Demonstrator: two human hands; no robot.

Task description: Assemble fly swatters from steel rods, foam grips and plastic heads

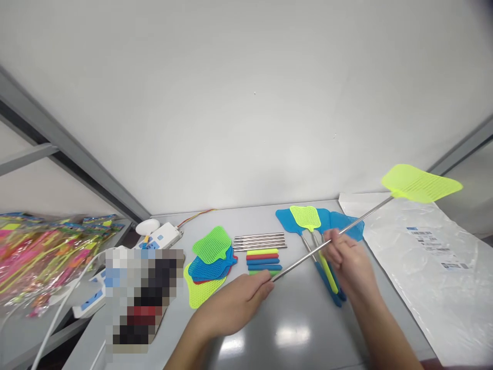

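Note:
I hold a fly swatter across the table: its yellow-green mesh head (421, 183) is raised at the right, on a thin metal rod (365, 216). My left hand (234, 303) grips the rod's lower end with a green handle in it. My right hand (344, 259) pinches the rod midway. Under my right hand lie several finished swatters (308, 218), blue and yellow-green. Beside my left hand are a stack of loose mesh heads (210, 259), several bare metal rods (260, 240) and coloured handle grips (264, 259).
A clear plastic bag with labels (431, 257) lies at the right. White power strips (162, 236) and a cable sit at the left. Packaged swatters (42, 252) are piled on a lower surface far left. A blurred-out object (140, 298) lies near the front left.

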